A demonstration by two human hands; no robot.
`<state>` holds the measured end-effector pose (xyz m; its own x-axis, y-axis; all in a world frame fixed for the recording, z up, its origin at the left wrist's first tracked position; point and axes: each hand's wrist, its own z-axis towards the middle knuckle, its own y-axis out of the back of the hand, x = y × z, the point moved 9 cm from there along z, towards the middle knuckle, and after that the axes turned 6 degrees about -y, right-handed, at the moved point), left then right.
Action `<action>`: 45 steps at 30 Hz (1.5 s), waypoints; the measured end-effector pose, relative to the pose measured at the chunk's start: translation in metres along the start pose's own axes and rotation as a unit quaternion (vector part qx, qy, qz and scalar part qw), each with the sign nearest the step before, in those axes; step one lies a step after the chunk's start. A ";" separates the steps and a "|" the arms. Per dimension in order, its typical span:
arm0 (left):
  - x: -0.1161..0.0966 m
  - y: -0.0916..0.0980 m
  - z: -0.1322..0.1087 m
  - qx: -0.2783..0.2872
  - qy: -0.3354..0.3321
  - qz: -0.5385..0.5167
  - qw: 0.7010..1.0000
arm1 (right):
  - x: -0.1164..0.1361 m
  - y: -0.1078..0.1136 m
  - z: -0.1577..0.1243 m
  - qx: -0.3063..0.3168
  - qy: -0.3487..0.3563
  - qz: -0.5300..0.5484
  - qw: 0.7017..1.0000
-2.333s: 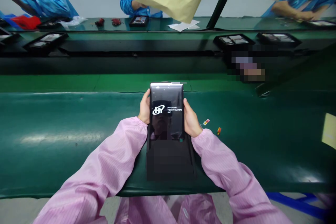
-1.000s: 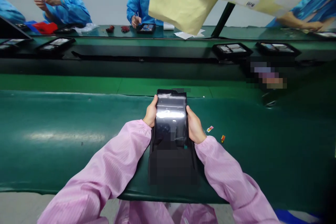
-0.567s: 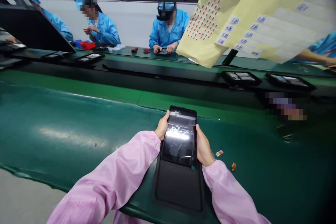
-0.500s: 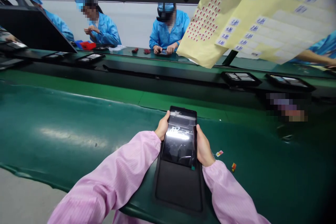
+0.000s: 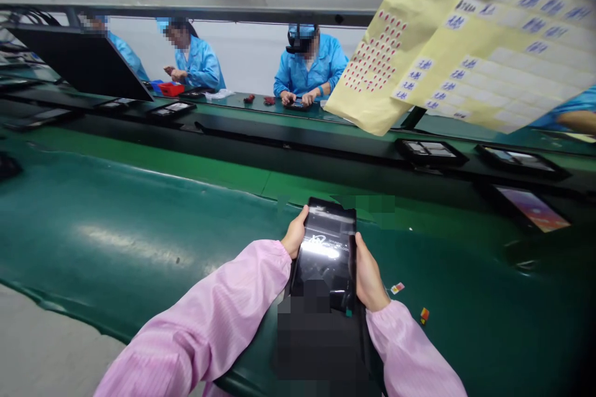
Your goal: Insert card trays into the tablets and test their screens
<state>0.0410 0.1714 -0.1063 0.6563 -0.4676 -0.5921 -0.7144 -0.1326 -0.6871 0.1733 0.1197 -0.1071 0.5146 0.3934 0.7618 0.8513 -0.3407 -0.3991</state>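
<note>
I hold a black tablet (image 5: 328,248) upright over the green bench mat (image 5: 139,229), its glossy screen showing a white logo. My left hand (image 5: 295,235) grips its left edge and my right hand (image 5: 369,276) grips its right edge, fingers wrapped round. Below the tablet lies a dark tray (image 5: 321,347), partly blurred. Both arms wear pink sleeves.
Two small coloured tags (image 5: 397,288) (image 5: 424,314) lie on the mat right of my hand. Yellow label sheets (image 5: 465,43) hang at upper right. Black trays with tablets (image 5: 431,150) ride the conveyor behind. People in blue coats (image 5: 310,65) work across the line. A lit tablet (image 5: 533,208) lies at right.
The view has tilted up and swung left, showing more of the far bench and workers. My hands still hold the tablet, now lower in view; the logo is back on its screen.
</note>
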 end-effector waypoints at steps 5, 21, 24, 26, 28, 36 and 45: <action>0.001 -0.001 -0.001 -0.004 0.006 0.006 1.000 | 0.004 -0.003 -0.005 -0.002 0.006 -0.007 1.000; 0.000 0.003 0.002 -0.015 -0.022 -0.012 1.000 | -0.002 0.003 0.001 -0.013 -0.010 -0.016 1.000; -0.003 0.004 0.004 -0.010 -0.048 -0.013 0.999 | 0.000 0.002 -0.001 -0.015 -0.009 -0.018 1.000; -0.005 0.004 0.004 -0.007 -0.073 -0.015 0.997 | -0.001 0.003 -0.002 -0.019 -0.017 -0.008 1.000; -0.009 0.003 0.004 -0.004 -0.103 -0.016 0.994 | -0.002 0.003 -0.002 -0.018 -0.024 0.006 1.000; -0.027 0.001 -0.006 -0.003 -0.221 -0.015 0.975 | -0.004 0.002 0.000 -0.002 -0.034 0.020 0.999; -0.024 -0.002 -0.004 0.041 -0.146 -0.057 0.987 | 0.001 -0.008 -0.005 0.015 -0.032 0.040 0.999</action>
<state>0.0261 0.1790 -0.0888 0.7822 -0.1812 -0.5962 -0.6171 -0.0929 -0.7814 0.1667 0.1185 -0.1005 0.5851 0.4199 0.6937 0.8098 -0.3472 -0.4729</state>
